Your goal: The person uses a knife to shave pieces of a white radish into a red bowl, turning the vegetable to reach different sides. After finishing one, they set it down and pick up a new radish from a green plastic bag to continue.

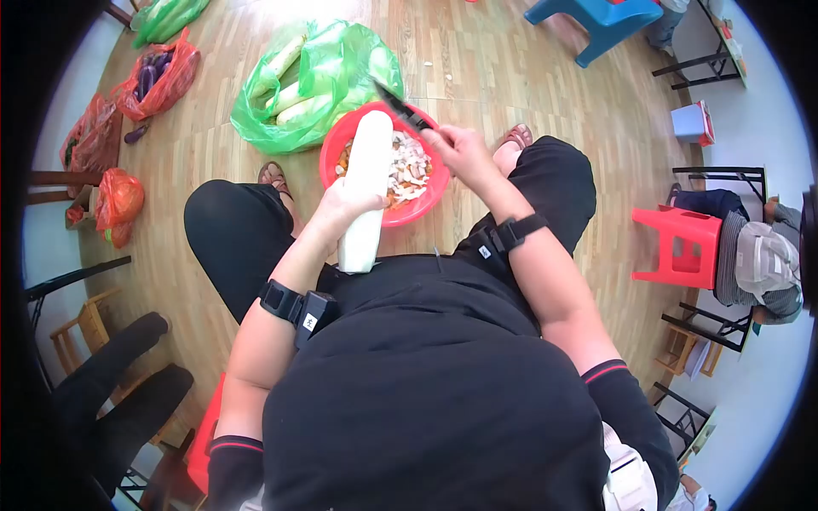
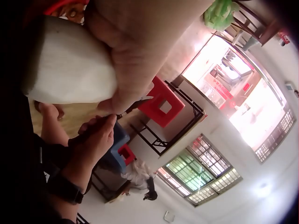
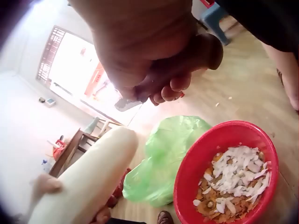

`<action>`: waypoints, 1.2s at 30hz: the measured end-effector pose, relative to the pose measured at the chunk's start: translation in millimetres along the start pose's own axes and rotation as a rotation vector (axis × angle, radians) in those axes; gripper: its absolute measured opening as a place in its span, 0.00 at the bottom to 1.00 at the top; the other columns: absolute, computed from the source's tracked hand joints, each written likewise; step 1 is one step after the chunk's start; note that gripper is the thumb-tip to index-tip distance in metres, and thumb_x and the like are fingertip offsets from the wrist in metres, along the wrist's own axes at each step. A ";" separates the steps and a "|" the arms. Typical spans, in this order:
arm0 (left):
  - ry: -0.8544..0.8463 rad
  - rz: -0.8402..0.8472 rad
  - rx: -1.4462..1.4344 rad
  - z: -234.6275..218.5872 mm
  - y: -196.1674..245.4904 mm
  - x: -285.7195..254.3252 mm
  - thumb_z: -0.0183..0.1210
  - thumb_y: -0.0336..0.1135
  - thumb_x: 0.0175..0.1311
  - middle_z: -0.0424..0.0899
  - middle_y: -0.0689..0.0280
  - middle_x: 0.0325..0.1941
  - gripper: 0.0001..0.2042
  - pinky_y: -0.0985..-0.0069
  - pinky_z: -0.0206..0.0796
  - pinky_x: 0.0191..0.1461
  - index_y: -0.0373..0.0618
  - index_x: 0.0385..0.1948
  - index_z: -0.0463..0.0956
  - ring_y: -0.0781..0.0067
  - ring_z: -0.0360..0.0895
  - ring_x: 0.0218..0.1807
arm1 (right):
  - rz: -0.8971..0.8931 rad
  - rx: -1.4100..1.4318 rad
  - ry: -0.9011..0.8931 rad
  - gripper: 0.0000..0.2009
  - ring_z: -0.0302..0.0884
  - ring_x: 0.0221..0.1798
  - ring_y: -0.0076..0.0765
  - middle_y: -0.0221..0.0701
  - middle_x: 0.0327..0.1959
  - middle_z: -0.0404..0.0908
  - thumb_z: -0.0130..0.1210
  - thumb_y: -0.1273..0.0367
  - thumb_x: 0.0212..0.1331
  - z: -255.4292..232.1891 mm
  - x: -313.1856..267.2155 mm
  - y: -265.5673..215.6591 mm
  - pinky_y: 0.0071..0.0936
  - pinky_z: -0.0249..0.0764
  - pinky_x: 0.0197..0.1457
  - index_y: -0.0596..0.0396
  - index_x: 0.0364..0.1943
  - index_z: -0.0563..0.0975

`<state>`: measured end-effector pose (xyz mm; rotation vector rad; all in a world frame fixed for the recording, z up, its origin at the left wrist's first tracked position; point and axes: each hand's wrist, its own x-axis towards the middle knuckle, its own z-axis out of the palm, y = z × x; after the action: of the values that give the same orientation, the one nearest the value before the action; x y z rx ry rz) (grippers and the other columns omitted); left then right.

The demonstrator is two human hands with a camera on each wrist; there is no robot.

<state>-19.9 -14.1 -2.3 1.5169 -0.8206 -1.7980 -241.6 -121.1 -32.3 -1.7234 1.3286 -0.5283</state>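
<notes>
My left hand (image 1: 345, 204) grips a long white radish (image 1: 371, 153) round its lower part, with the far end slanting up over a red basin (image 1: 440, 175). A dark-bladed knife (image 1: 397, 104) is in my right hand (image 1: 464, 155), just right of the radish. Its blade points up and away, apart from the radish in the head view. Curled fingers wrap the brown handle (image 3: 175, 67) in the right wrist view. White shavings (image 3: 238, 170) lie over orange scraps (image 3: 217, 205) inside the basin. The radish surface (image 2: 70, 65) looks smooth and pale up close.
Behind the basin, a green plastic bag (image 1: 341, 72) holds several long white radishes (image 1: 302, 109). Red bags, one with eggplants (image 1: 151, 72), lie at the far left. A blue stool (image 1: 609, 24) stands far right, and a person sits by a red stool (image 1: 682, 247) on the right.
</notes>
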 end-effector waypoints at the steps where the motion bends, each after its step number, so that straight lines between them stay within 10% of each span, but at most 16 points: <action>1: 0.000 -0.001 -0.002 -0.4 -0.2 0.3 0.64 0.36 0.47 0.77 0.65 0.39 0.23 0.75 0.68 0.45 0.41 0.47 0.71 0.75 0.75 0.41 | 0.003 0.004 0.000 0.19 0.75 0.23 0.41 0.40 0.20 0.77 0.53 0.54 0.61 3.4 -7.6 -9.1 0.33 0.69 0.30 0.58 0.28 0.78; 8: -0.016 0.041 0.078 3.3 1.1 -0.3 0.65 0.35 0.46 0.77 0.63 0.39 0.25 0.74 0.69 0.41 0.37 0.48 0.69 0.74 0.76 0.38 | -0.251 -0.324 -0.262 0.19 0.79 0.30 0.46 0.38 0.23 0.80 0.52 0.50 0.60 4.7 -19.9 -35.3 0.39 0.74 0.34 0.52 0.28 0.80; 15: 0.030 0.102 0.142 4.9 1.7 -1.1 0.66 0.35 0.42 0.78 0.64 0.34 0.22 0.75 0.69 0.39 0.36 0.41 0.72 0.74 0.76 0.35 | -0.152 -0.402 0.094 0.19 0.79 0.28 0.47 0.39 0.22 0.79 0.53 0.51 0.60 -12.1 10.3 -0.3 0.40 0.74 0.33 0.54 0.27 0.80; 25: 0.155 0.199 0.708 -7.4 -6.5 -1.2 0.68 0.44 0.37 0.79 0.53 0.44 0.33 0.69 0.69 0.52 0.36 0.48 0.68 0.60 0.78 0.48 | -0.396 -0.413 -0.098 0.17 0.78 0.25 0.43 0.36 0.20 0.77 0.55 0.54 0.60 14.3 -24.6 -34.6 0.36 0.72 0.29 0.53 0.25 0.76; 36: 0.138 0.244 0.679 -15.0 -11.3 -1.3 0.69 0.40 0.37 0.75 0.61 0.43 0.33 0.73 0.67 0.53 0.36 0.50 0.69 0.67 0.74 0.47 | -0.198 -0.341 0.158 0.18 0.79 0.25 0.45 0.38 0.20 0.79 0.55 0.53 0.60 -6.2 -9.7 -12.7 0.38 0.73 0.30 0.54 0.28 0.80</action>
<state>-5.8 -7.1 -12.6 1.8177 -1.5736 -1.2734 -242.6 -113.9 -16.8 -2.1457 1.4295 -0.5849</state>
